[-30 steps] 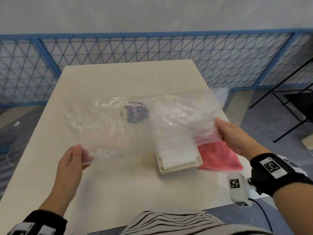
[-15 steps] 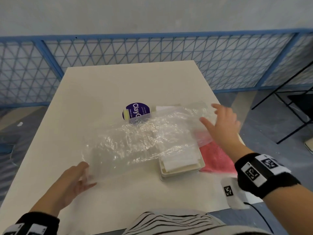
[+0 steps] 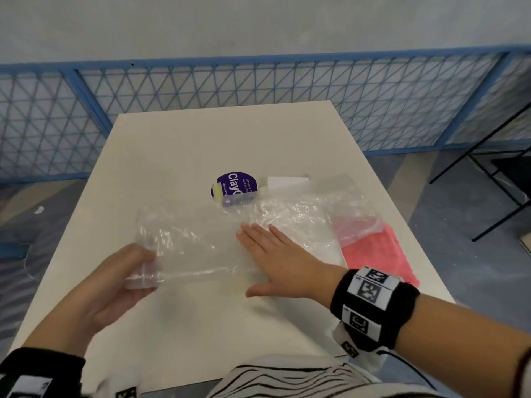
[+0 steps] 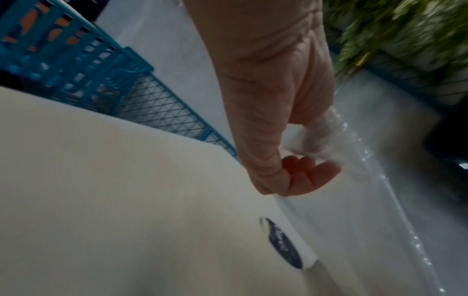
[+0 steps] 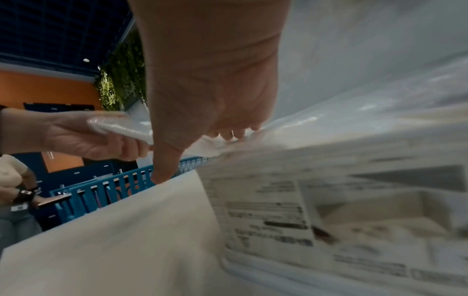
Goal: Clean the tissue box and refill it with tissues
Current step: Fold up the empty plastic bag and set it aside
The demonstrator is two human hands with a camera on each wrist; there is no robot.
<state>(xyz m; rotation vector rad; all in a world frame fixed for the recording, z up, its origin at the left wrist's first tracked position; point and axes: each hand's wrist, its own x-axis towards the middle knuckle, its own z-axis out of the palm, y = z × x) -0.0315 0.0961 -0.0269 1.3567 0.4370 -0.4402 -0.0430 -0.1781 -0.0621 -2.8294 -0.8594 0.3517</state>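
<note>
A crinkled clear plastic wrapper (image 3: 207,242) lies spread across the white table (image 3: 201,139). My left hand (image 3: 143,268) grips its left end, fingers curled round the bunched plastic (image 4: 316,140). My right hand (image 3: 258,234) lies flat on the wrapper's middle with straight fingers (image 5: 228,134). The white tissue box (image 3: 330,248) sits under the wrapper by my right wrist and shows only faintly. In the right wrist view the open box (image 5: 405,210) and a printed label (image 5: 266,216) show through the plastic.
A purple wipes canister (image 3: 232,188) lies on its side behind the wrapper, a white piece (image 3: 284,182) beside it. A pink cloth (image 3: 385,254) lies at the table's right edge. A blue mesh fence (image 3: 258,81) stands behind. Another person (image 5: 12,180) stands beyond the fence.
The wrapper, held up by both hands, has come down onto the table. My right hand let go of its right end and moved left to lie flat on it. My left hand gripped the left end.
</note>
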